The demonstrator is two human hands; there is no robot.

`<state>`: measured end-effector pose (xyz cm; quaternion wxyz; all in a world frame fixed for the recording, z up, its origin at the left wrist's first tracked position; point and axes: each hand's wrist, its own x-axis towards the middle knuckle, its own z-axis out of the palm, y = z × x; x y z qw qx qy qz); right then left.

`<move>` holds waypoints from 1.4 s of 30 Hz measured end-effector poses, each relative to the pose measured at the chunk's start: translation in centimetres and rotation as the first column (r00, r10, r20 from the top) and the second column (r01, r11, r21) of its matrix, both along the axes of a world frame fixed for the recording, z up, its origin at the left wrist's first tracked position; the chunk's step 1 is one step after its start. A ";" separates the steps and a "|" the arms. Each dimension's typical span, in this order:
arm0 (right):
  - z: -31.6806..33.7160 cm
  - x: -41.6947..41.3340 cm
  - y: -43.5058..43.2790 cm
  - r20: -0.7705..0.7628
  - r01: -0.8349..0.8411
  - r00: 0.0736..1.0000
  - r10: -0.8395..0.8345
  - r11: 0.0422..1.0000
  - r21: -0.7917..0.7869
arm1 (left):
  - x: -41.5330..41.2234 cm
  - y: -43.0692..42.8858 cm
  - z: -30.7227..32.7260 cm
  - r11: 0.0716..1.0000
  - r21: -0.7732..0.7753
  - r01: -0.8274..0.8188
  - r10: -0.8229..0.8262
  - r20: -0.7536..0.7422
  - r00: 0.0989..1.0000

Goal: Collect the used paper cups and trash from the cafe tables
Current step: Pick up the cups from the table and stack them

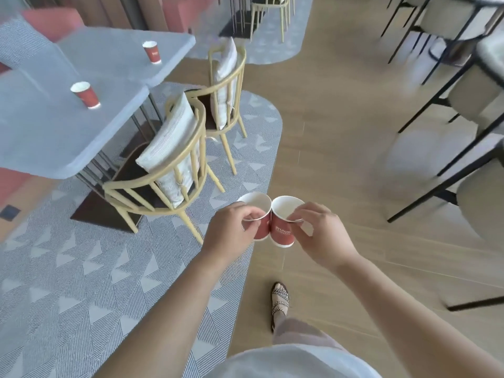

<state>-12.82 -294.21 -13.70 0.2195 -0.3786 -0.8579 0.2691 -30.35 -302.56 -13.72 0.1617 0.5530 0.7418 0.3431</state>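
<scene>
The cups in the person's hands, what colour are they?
Red outside with a white rim, base and inside, seen in the head view: left cup, right cup.

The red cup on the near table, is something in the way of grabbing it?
Yes. Both hands are full: the left hand and right hand each hold a cup. Two chairs, the near chair closest, line the table's side before the red cup.

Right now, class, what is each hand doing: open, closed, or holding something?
Left hand: closed on a red paper cup, pinched at the rim.
Right hand: closed on another red paper cup, pinched at the rim.
</scene>
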 end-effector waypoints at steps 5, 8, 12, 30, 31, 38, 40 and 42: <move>0.6 -3.9 10.5 0.020 -0.041 0.999 0.042 0.999 -0.027 | -3.6 9.6 0.4 0.999 -0.015 -0.030 0.030 -0.011 1.000; 0.6 -6.1 15.7 0.033 -0.077 0.996 0.078 0.997 -0.029 | -5.4 14.0 0.3 0.998 -0.004 -0.062 0.062 -0.014 0.998; 0.5 -8.8 20.1 0.032 -0.136 0.990 0.138 0.990 -0.044 | -7.7 17.4 0.0 0.994 -0.023 -0.103 0.103 -0.003 0.995; 1.6 -27.6 40.3 0.012 -0.191 0.982 0.191 0.982 0.002 | -26.7 36.0 0.3 0.981 -0.043 -0.188 0.189 0.013 0.982; 1.8 -28.9 41.6 0.002 -0.186 0.983 0.186 0.982 0.010 | -28.1 37.5 0.5 0.982 -0.032 -0.185 0.185 0.005 0.983; 1.7 -36.4 48.5 -0.033 -0.194 0.980 0.196 0.980 0.038 | -35.0 44.8 0.5 0.986 -0.004 -0.168 0.167 -0.030 0.985; 1.6 -38.1 50.3 -0.028 -0.219 0.975 0.220 0.975 0.029 | -36.6 46.2 0.2 0.984 -0.019 -0.178 0.178 -0.030 0.984; 1.4 -40.0 52.2 -0.024 -0.242 0.970 0.242 0.970 0.012 | -38.1 47.6 -0.2 0.981 -0.040 -0.188 0.187 -0.027 0.982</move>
